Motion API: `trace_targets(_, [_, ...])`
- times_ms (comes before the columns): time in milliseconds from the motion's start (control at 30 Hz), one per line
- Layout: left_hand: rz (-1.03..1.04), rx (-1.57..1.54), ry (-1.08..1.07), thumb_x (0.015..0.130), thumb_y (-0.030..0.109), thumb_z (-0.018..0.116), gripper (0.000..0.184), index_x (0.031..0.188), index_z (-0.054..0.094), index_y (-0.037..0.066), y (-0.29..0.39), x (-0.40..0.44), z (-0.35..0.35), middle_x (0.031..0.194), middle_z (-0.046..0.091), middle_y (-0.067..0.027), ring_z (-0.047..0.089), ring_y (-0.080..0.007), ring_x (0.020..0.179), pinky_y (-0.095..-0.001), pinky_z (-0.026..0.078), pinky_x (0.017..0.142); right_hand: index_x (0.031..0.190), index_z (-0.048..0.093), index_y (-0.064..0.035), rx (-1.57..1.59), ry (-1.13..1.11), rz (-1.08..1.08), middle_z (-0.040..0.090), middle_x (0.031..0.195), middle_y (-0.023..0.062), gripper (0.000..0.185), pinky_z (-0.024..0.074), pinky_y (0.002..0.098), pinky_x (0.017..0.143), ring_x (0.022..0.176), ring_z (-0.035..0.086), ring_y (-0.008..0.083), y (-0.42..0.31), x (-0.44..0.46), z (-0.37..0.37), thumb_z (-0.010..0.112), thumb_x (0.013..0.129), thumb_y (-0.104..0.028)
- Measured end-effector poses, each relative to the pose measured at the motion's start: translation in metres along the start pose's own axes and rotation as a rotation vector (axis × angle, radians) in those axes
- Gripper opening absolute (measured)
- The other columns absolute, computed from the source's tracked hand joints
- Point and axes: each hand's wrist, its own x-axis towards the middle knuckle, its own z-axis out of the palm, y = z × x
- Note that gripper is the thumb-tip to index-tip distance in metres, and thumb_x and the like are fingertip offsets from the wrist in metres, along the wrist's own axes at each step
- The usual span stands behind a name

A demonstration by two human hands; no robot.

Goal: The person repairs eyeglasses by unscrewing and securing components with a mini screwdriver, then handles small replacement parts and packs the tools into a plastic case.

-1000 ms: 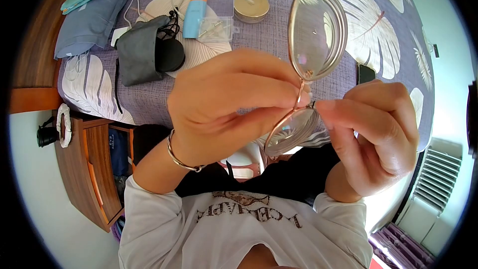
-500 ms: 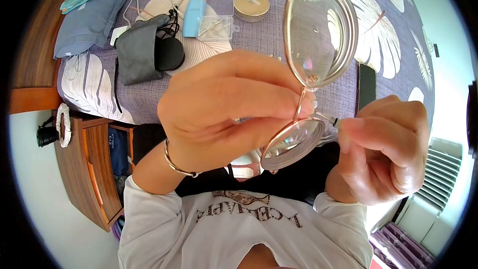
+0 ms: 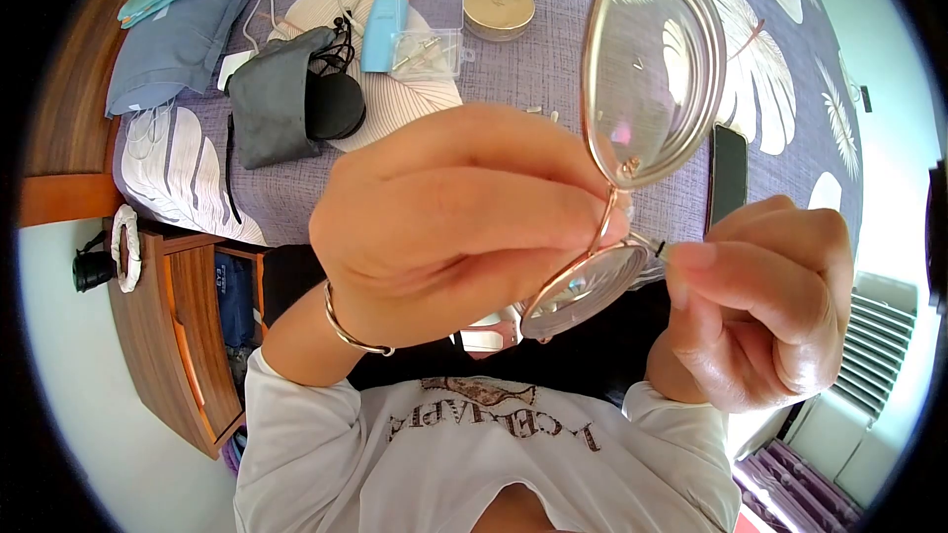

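Observation:
My left hand is closed in a pinch round the bridge of a pair of thin gold-rimmed eyeglasses. The frame is tilted, one lens up and away, the other low beside my fingers. Between the thumb and forefinger of my right hand is a thin tool that looks like a small screwdriver, with a dark band and a narrow tip. Its tip points at the nose-pad area between the lenses; whether it touches is too small to tell. Tiny pale pieces lie on the purple-grey bedspread beyond my left hand.
An open clear plastic box holds small parts. Around it are a blue bottle, a round gold-lidded container and a dark grey pouch. A phone lies right, folded clothes far left, wooden drawers lower left.
The eyeglasses have shifted slightly right and turned a little in my left hand. The tool's tip has come closer to the bridge, and my right hand has barely moved.

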Motion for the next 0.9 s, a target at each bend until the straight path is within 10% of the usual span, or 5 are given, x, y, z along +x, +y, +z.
trace_targets(900, [-0.110,-0.094,0.096,0.060,0.011,0.072,0.015,0.069,0.061,0.008,0.018,-0.003,0.007,0.074,0.055,-0.0087,0.053,-0.0192,0.064,-0.0278,0.043,0.054,0.077,0.056,-0.0014,0.080,-0.218,0.063,0.040,0.067,0.0049,0.019,0.0284,0.0178,0.039,0.047,0.040,0.0090,-0.012,0.004,-0.021,0.066,0.061,0.001])
